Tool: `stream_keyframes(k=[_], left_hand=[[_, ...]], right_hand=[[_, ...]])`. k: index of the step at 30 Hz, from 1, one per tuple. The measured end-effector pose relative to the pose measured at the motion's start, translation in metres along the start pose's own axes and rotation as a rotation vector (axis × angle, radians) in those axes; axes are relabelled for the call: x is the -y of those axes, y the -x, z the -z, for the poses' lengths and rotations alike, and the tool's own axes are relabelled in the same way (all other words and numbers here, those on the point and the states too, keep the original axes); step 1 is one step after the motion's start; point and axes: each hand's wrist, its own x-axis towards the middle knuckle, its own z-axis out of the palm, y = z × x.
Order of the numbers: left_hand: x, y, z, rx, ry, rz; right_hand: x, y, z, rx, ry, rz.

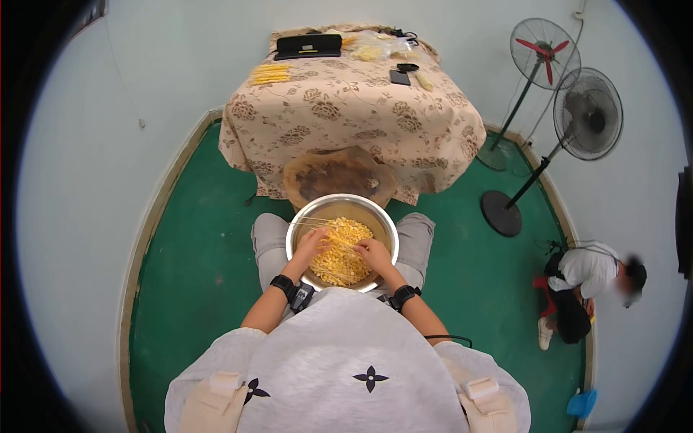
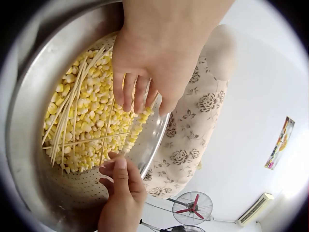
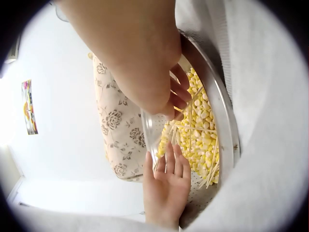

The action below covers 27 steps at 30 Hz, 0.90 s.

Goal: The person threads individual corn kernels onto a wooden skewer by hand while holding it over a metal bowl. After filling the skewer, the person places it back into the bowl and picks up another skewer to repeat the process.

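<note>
A wooden skewer threaded with yellow corn kernels (image 2: 136,129) spans between both hands, over a steel basin (image 1: 393,242). My left hand (image 1: 310,245) holds its bare end between thumb and fingers, the other fingers extended. At the opposite end, my right hand (image 1: 375,254) pinches the tip of the kernel row with thumb and forefinger; its other fingers are curled. Loose corn kernels (image 1: 351,229) lie heaped in a perforated strainer (image 2: 72,186) inside the basin. Several bare wooden skewers (image 2: 73,104) lie across the heap.
A round wooden stump (image 1: 317,177) stands just beyond the basin, before a cloth-covered table (image 1: 346,119). On the table lie finished corn skewers (image 1: 269,73), a black case (image 1: 308,47) and plastic bags (image 1: 372,47). Two standing fans (image 1: 588,115) and a seated person (image 1: 588,278) are at right.
</note>
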Motion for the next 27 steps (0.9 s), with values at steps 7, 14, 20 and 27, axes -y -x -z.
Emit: stream_keyframes(k=[7,14,20,27], left_hand=[[-0.002,-0.012,0.008,-0.036,0.023,-0.006],[-0.011,-0.025,0.005,-0.029,-0.161,-0.043],[-0.018,-0.054,-0.005,-0.013,-0.314,-0.188],[-0.016,-0.060,-0.013,-0.064,-0.896,-0.533]], right_hand=[[-0.016,-0.021,0.005,0.045,-0.220,-0.101],[-0.026,-0.054,0.009,0.024,-0.335,-0.049],[-0.024,-0.062,-0.004,-0.061,-0.228,-0.029],[-0.033,-0.061,-0.024,-0.205,-0.087,-0.036]])
